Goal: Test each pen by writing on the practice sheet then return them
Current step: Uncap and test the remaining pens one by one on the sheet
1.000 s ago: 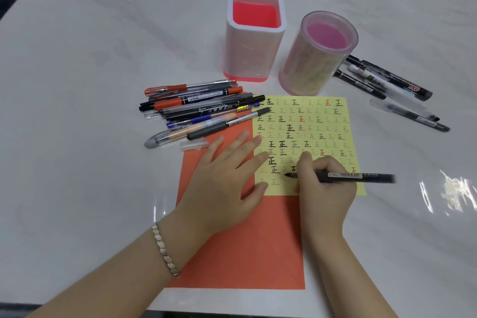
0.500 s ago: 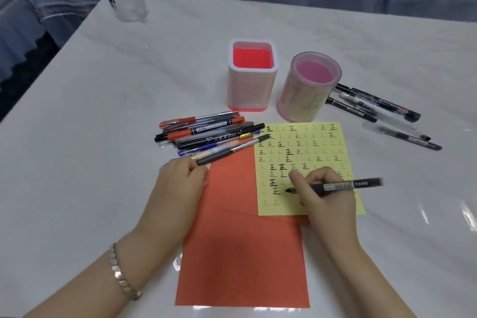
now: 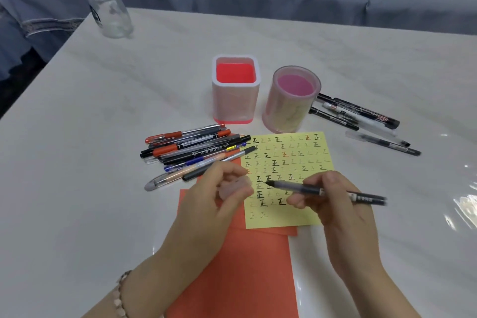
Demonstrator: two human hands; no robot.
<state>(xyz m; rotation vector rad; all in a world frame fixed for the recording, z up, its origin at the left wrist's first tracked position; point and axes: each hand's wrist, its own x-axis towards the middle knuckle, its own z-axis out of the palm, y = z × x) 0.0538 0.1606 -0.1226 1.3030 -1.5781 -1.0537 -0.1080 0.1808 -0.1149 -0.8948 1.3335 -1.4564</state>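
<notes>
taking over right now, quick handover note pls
Hands: left hand pinches a clear cap; right hand grips the uncapped black pen, tip toward the cap, above the yellow practice sheet.
Done: many marks on the sheet.
Left: cap this pen, probably test the pen pile beside the sheet, return all pens; square holder and round holder hold none.

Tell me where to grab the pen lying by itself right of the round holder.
Pinch the lone pen at mid-barrel, coming straight down from above with fingers across its length. It lies flat on the table, apart from the pens behind it, so both long sides are free.
</notes>
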